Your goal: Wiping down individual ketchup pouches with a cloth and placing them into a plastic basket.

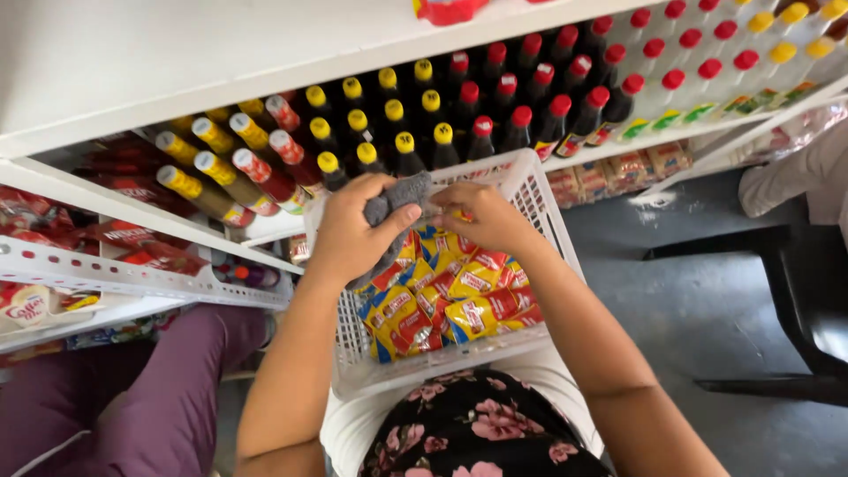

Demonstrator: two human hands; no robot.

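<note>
Seen from above: left hand [353,231] clenched on a grey cloth [395,205], long axis running toward 7 o'clock; right hand [484,216] at 3 o'clock, pinching its end; both over white basket [539,205] of yellow packets [459,296].
</note>
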